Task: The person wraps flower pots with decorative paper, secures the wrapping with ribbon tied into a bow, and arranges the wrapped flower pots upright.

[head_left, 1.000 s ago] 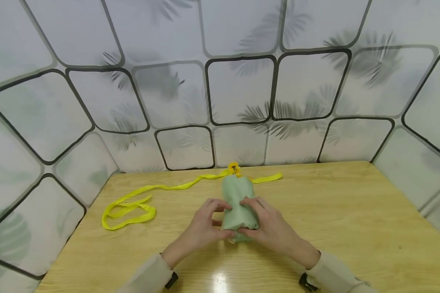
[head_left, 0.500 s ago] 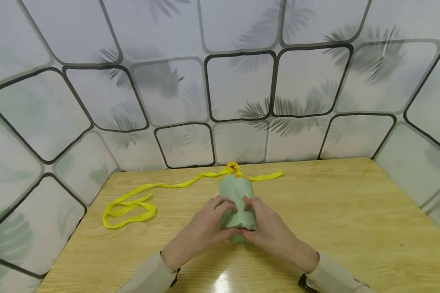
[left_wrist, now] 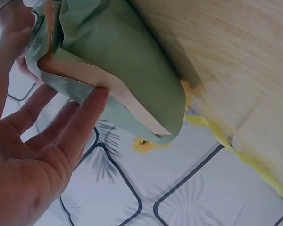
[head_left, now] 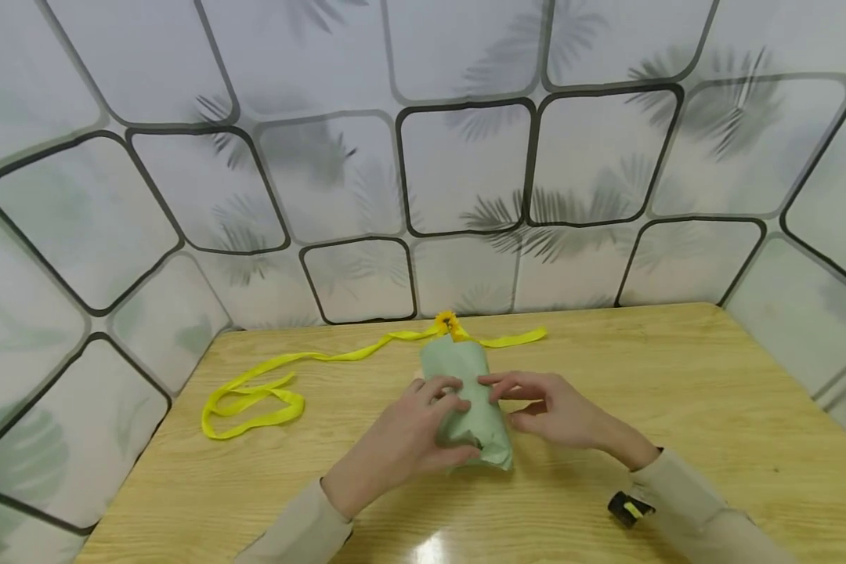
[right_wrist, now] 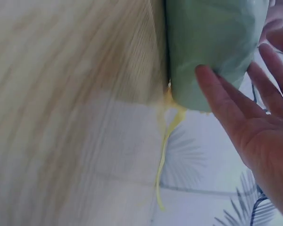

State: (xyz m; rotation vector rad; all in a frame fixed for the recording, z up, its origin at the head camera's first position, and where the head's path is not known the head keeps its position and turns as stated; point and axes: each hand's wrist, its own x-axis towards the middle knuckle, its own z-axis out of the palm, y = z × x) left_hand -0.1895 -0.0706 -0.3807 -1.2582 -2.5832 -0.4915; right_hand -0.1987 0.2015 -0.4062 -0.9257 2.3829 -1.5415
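Observation:
A bundle wrapped in pale green paper (head_left: 461, 360) lies on the table, with small yellow flowers (head_left: 447, 322) at its far end. My left hand (head_left: 417, 427) holds its left side and near end, fingertips on top and thumb at the folded end. In the left wrist view, a fingertip meets a folded paper edge (left_wrist: 108, 77) that shows a lighter inner side. At the bundle's right side, my right hand (head_left: 567, 407) has its fingers mostly extended, fingertips at the paper. The underside of the bundle is hidden.
A long yellow ribbon (head_left: 356, 356) runs from behind the flowers to a loose loop on the left. Its shorter end (head_left: 518, 340) lies right of the bundle. The wooden table (head_left: 677, 392) ends at patterned panels (head_left: 465, 172).
My right hand has left the near end and moved to the bundle's right side. The near end has swung right, its paper fold more exposed. My left hand stays on the paper.

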